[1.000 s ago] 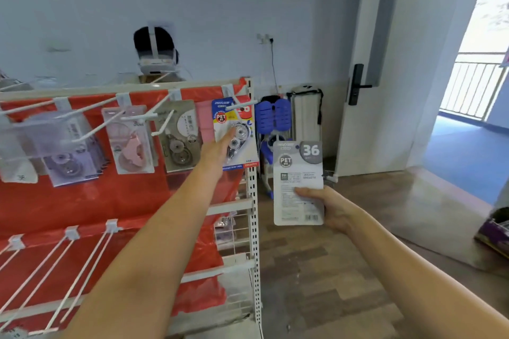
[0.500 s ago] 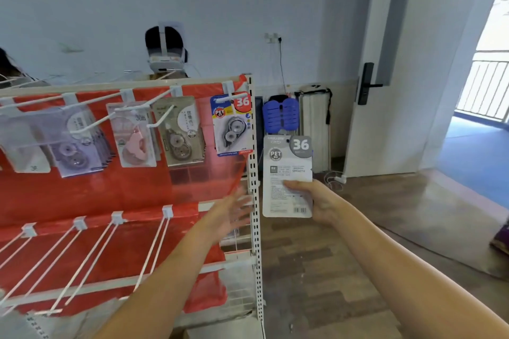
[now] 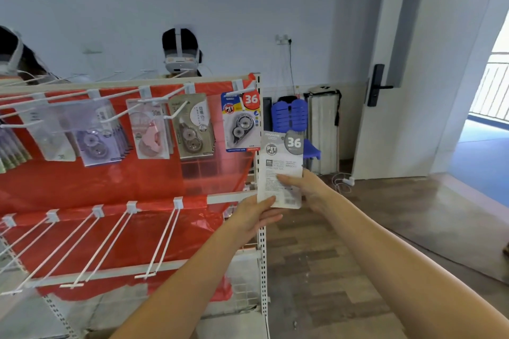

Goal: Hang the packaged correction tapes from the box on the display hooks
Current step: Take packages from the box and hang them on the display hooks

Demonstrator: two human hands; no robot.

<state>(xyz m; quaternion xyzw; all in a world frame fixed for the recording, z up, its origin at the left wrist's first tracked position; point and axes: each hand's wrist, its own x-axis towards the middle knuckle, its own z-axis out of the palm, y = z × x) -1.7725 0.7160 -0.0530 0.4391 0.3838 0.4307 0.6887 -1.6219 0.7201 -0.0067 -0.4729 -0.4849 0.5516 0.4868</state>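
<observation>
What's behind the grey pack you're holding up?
Behind the grey carded correction-tape pack, held by both hands, stand the rack's white perforated upright and a blue plastic stool; the parts directly behind it are covered.

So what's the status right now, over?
Both hands on grey pack: right hand grips it, left hand pinches bottom corner. Not hung yet. Nothing blocking the hooks.

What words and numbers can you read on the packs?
"36" and "PET": grey pack held by both hands.
"36" and "PET": blue pack on its hook.
"30m": pink pack.
"36": clear pack.
All smaller print is too blurred to read.
</observation>
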